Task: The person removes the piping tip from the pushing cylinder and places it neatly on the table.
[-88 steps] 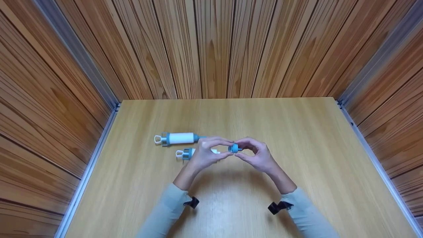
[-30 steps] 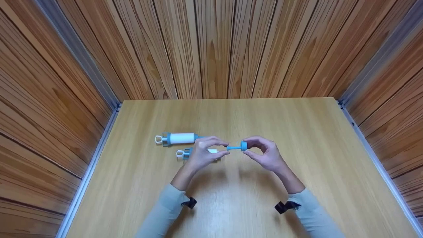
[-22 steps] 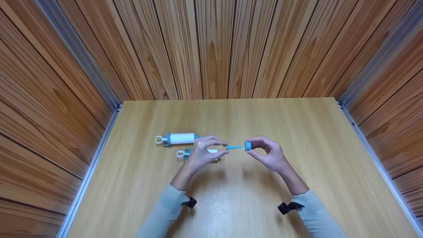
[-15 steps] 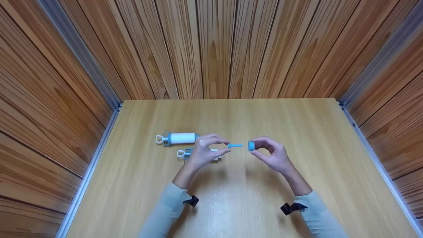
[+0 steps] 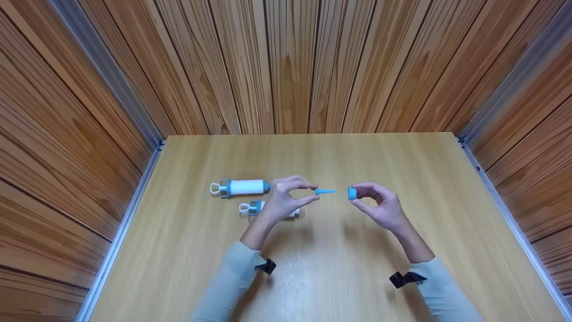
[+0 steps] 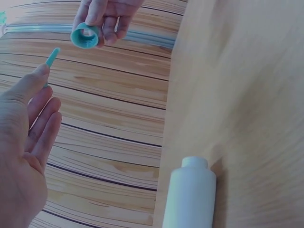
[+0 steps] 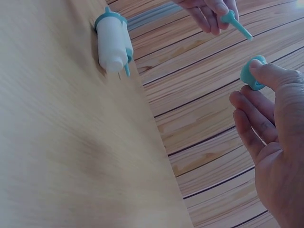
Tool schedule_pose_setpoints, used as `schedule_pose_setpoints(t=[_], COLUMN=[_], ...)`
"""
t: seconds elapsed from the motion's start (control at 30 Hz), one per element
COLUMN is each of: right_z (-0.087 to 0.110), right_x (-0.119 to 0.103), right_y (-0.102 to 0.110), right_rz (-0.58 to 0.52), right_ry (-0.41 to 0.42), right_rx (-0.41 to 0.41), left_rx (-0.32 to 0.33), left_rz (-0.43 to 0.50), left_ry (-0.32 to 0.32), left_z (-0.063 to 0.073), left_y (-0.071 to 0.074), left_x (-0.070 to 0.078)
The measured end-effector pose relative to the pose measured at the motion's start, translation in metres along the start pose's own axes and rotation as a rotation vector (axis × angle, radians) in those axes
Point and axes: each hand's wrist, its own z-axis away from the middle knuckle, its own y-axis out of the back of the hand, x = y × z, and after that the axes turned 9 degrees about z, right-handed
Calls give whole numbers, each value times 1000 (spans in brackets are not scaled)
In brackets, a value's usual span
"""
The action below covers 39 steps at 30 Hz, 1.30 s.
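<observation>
A person's left hand (image 5: 279, 202) pinches a slim blue nozzle (image 5: 326, 191) right of center frame; farther right, the right hand (image 5: 386, 208) grips a blue ring (image 5: 352, 193). Such slight fingertip holds could slip, dropping either onto the worktop (image 5: 380, 161).

Plank-walled work booth (image 5: 290, 67) with tabletop (image 5: 389, 161)

2 bare hands, i.e. 1 left hand (image 5: 285, 199) & 1 right hand (image 5: 383, 208); 1 slim tapered blue nozzle (image 5: 325, 191); 1 short blue ring-shaped cap (image 5: 352, 193); 2 blue-&-white cylindrical tubes (image 5: 246, 187) (image 5: 254, 207); 2 white loop handles (image 5: 215, 184) (image 5: 244, 204), 1 per tube; 2 pale grey-green fabric sleeves (image 5: 234, 281) (image 5: 447, 290); 2 sm. black boxes (image 5: 267, 266) (image 5: 404, 279), 1 per sleeve; 1 light wood tabletop (image 5: 393, 161); 3 brown wood-plank walls (image 5: 290, 67) (image 5: 53, 134) (image 5: 536, 156); 2 grey metal corner posts (image 5: 112, 71) (image 5: 514, 74); 2 grey metal side rails (image 5: 117, 237) (image 5: 510, 223).
</observation>
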Motion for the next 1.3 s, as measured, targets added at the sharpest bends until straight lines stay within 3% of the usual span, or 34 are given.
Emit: schedule_pose_setpoints(t=[0.47,0.73,0.93,1.3], right_z=[3,7,13,25], right_x=[3,9,14,28], right_y=[29,40,47,56], right_rz=[67,115,161,252], right_ry=[-39,-84,-151,-220], right_rx=[19,7,2,-38], left_rx=[-34,-52,-44,-64], left_rz=[13,-12,-8,-2], left_ry=[2,89,118,203], left_z=[-19,-22,-21,-14], left_y=[-12,-18,-24,-45], left_x=[4,-4,-10,-22])
